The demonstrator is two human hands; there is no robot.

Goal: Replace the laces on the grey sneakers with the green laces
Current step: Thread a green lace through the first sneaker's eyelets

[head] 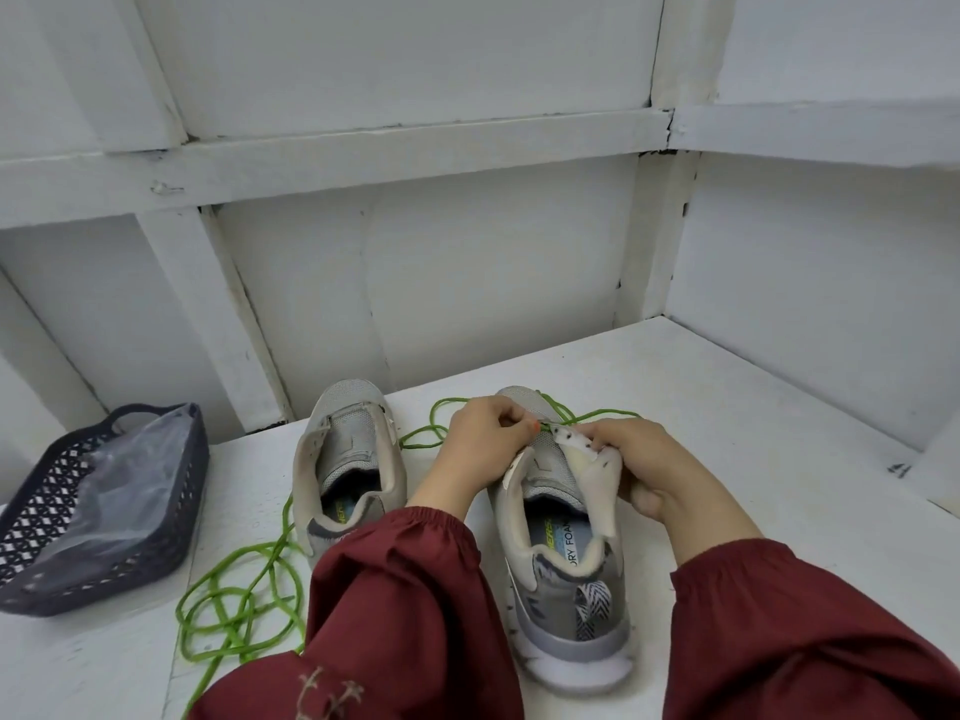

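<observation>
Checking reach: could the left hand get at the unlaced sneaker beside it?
Probably yes: the unlaced sneaker stands close beside the left hand, only loose green lace between; the hand must first drop the lace it pinches.

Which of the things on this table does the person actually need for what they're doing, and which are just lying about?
In use:
left hand, pinching the green lace
right hand, holding the eyelet flap of the sneaker being laced
second sneaker, unlaced
loose green lace beside it

Lying about:
dark basket
plastic bag inside it
</observation>
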